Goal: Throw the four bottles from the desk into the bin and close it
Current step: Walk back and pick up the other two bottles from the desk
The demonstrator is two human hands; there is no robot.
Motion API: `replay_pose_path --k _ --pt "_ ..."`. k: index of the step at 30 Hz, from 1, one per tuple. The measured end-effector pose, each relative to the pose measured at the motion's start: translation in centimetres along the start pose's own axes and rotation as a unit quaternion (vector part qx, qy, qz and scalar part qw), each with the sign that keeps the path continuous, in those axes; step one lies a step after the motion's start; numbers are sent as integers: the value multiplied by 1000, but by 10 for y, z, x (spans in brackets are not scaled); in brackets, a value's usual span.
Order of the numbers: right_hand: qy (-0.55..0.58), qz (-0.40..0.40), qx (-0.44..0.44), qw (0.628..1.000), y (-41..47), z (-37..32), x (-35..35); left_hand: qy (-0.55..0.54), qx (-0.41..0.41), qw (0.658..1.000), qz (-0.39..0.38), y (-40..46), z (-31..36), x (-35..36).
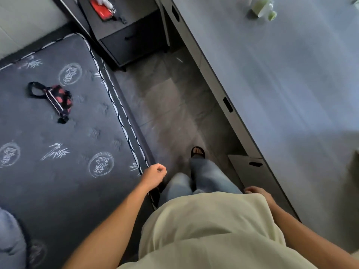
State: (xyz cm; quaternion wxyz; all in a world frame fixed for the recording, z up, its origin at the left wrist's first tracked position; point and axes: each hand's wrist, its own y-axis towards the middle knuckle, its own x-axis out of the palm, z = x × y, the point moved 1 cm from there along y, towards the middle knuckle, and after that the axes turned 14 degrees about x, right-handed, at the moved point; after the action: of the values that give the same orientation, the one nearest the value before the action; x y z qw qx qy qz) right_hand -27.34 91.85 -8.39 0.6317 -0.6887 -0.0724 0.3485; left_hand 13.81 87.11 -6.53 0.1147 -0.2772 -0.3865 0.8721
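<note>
Clear plastic bottles with green labels [263,7] stand blurred at the far end of the grey desk [281,78]; how many there are I cannot tell. No bin is in view. My left hand [154,173] hangs by my hip at the mattress corner, fingers loosely curled with nothing in them. My right hand [256,192] hangs low beside the desk's front edge, partly hidden by my shirt, and appears empty with fingers relaxed.
A dark mattress [58,133] with a small patterned bag [58,98] fills the left. A dark nightstand [128,35] with red items stands ahead. A narrow tiled aisle [165,105] runs between bed and desk. A drawer unit [252,171] sits under the desk.
</note>
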Motion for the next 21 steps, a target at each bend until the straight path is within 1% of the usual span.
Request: replay_pose_path --k 2,3,6,9,12,15,17,21 --pt "-53 -1 -32 998 -2 -52 -14 17 -20 1000 -5 5 -3 -12" --pt "-59 2 -38 998 -4 -78 -20 35 -32 999 -6 6 -5 -18" --pt "-31 18 -98 995 -6 -158 -37 75 -54 995 -25 7 -14 -38" --pt "22 10 -135 991 0 -228 -56 105 -76 990 -55 13 -24 -62" --pt "59 4 -155 986 5 -292 -72 101 -104 987 -72 24 -27 -92" --pt "70 -1 -151 986 8 -341 -84 95 -114 986 -81 54 -18 -131" --pt "76 -1 -137 988 10 -359 -88 97 -111 985 -90 80 -5 -157" --pt "97 3 -86 992 10 -381 -87 116 -74 987 -87 150 44 -213"
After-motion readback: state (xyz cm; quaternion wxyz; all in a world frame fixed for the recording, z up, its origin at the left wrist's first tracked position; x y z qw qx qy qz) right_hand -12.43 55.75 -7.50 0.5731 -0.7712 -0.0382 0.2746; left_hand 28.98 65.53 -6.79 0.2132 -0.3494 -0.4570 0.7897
